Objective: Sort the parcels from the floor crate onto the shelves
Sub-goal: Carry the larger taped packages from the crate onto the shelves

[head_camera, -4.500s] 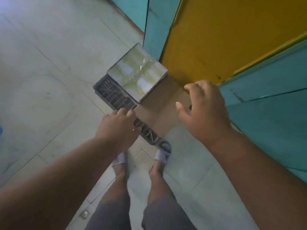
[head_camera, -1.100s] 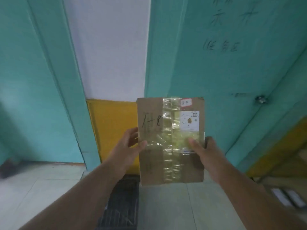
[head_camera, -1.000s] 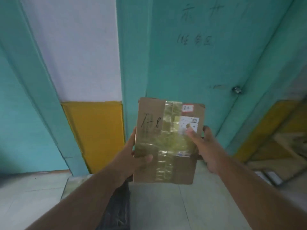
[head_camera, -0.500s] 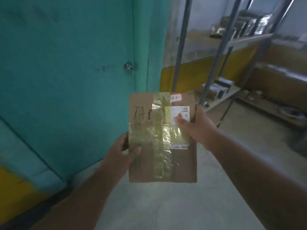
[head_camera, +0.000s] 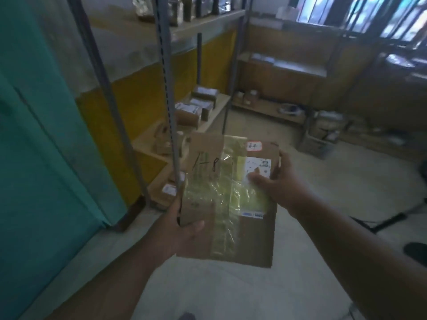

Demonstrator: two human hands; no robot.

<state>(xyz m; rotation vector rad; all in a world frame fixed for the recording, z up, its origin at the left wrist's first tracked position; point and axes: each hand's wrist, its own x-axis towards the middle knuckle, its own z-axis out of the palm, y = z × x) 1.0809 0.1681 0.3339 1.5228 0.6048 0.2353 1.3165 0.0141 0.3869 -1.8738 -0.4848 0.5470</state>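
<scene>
I hold a flat brown cardboard parcel upright in front of me, taped over with shiny clear tape, marked "1-8" by hand and bearing a white label. My left hand grips its lower left edge, thumb on the front. My right hand holds its right edge, thumb pressed on the label. Behind the parcel stands a metal shelf rack with several boxed parcels on its low wooden shelves. The floor crate is out of view.
A teal door fills the left side. A second low shelf runs along the back wall under barred windows. A crate of items sits on the concrete floor at the right. Dark objects lie at the far right.
I lifted the parcel from the floor crate, then turned right from the teal door toward the shelf rack. Both hands keep the same grip on the parcel.
</scene>
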